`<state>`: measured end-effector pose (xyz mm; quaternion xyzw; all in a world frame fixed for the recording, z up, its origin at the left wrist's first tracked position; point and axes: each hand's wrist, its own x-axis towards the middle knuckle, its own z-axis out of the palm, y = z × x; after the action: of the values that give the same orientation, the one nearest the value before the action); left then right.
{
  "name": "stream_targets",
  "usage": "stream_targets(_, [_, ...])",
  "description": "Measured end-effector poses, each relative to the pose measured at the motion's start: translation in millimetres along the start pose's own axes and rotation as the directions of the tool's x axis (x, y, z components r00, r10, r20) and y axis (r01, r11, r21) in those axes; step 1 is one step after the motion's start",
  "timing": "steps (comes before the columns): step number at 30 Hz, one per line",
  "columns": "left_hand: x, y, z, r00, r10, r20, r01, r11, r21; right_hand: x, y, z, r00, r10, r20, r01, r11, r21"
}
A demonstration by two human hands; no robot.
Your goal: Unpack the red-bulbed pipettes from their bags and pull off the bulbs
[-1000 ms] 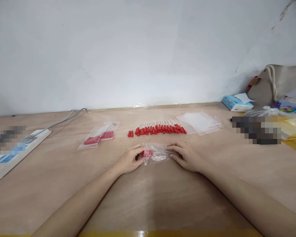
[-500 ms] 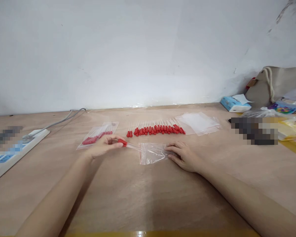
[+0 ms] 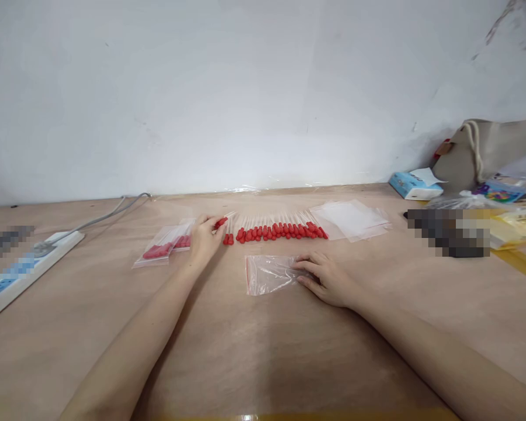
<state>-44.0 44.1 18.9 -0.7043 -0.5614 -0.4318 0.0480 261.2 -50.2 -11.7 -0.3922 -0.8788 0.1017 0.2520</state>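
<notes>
My left hand [image 3: 207, 238] is closed around the red bulbs of glass droppers [image 3: 220, 223], whose clear tubes point up and to the right. It is just left of a row of droppers with red rubber bulbs [image 3: 283, 232], near two that lie apart at the row's left end. My right hand [image 3: 326, 279] holds the right end of a clear zip bag [image 3: 269, 275] against the table, fingers and thumb on the plastic. No red bulbs show in this bag. Left of my left hand lie bags filled with red-bulbed droppers [image 3: 158, 251], partly covered by the hand.
A stack of flat clear bags [image 3: 355, 219] lies right of the row. Further right are a blue tissue pack [image 3: 415, 185], a blurred dark object [image 3: 451, 233], a grey bag [image 3: 499, 143] and yellow packaging [image 3: 517, 228]. A power strip [image 3: 35, 269] with a cable lies on the left.
My left hand has moved up and to the right with the droppers, away from the zip bag's mouth to the row's left end. My right hand stays on the bag.
</notes>
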Motion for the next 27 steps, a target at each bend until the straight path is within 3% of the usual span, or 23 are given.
stream_targets(7, [-7,-2,10.1,0.982,0.103,0.158,-0.11,0.993,0.037,0,0,1,1.0,-0.002,-0.018,0.002,1.0,0.0])
stream_targets(12, [-11,-2,8.5,0.965,0.102,0.243,-0.102,0.995,-0.013,0,0,0,1.0,0.004,-0.008,-0.004,1.0,-0.001])
stream_targets(19, [-16,2,-1.9,0.965,0.076,0.252,-0.07,0.997,-0.034,0,0,0,1.0,0.003,-0.014,-0.003,1.0,-0.002])
stream_targets(27, [-22,-6,6.1,0.969,-0.151,0.195,0.181,0.973,-0.145,0,0,0,1.0,0.002,-0.015,-0.002,1.0,-0.006])
